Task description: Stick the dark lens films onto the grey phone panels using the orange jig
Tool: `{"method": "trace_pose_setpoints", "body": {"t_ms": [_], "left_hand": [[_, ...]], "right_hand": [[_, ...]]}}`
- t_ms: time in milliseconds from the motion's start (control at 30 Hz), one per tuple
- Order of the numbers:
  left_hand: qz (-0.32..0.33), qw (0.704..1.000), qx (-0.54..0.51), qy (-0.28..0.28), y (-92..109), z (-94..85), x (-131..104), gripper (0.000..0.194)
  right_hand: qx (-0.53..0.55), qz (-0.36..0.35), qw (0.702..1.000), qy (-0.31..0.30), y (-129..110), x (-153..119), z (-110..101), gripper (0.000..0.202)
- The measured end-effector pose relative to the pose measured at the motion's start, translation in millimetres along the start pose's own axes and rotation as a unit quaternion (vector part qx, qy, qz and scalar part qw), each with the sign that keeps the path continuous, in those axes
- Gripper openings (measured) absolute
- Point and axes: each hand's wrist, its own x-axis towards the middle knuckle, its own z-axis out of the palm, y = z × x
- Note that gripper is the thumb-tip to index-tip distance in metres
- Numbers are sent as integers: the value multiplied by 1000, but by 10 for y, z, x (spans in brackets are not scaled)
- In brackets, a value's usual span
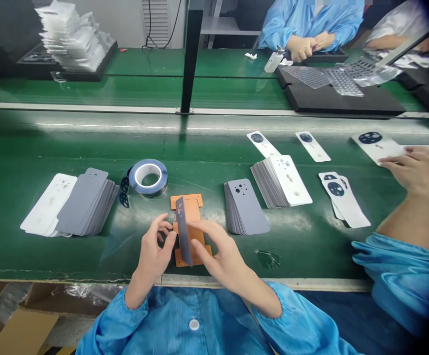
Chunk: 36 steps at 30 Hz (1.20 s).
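Observation:
A grey phone back cover (183, 231) with camera holes stands tilted on edge over an orange fixture (195, 204) at the bench's front middle. From the right, my right hand (223, 249) holds the cover's edge with its thumb and index finger. My left hand (155, 249) is close to the cover's left side, fingers loosely curled and apart, nothing visible in them. Just beyond stands a blue-edged tape roll (162, 180), with dark camera-shaped stickers (124, 192) beside it. Fanned grey covers (84, 209) lie to the left, and another grey stack (249, 207) to the right.
White covers (293, 182) are stacked at right, with loose stickered ones (347, 199) nearby. A co-worker's hand (417, 167) touches a white cover at far right. Across the bench are a black post (192, 59), bagged parts (72, 39) and another person's hands (305, 47).

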Motion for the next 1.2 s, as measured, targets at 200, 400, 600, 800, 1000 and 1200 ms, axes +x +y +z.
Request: {"method": "trace_pose_setpoints", "body": {"t_ms": [200,400,600,800,1000,1200], "left_hand": [[-151,973,-173,-10,32,37,114,77],[-108,973,-204,29,22,34,201,78],[-32,975,-61,211,-176,-256,226,57],[-154,978,85,116,-306,-316,93,49],[-141,989,52,-15,-227,-22,187,58],[3,999,40,-20,-124,118,230,40]], "right_hand": [[50,112,992,-37,148,157,8,43],[260,182,943,-95,432,592,-27,37],[57,191,976,-83,732,1285,-272,36],[-169,118,968,-144,515,1231,-36,57],[-159,65,966,-195,323,1146,108,48],[25,62,984,-168,347,1006,167,36]]}}
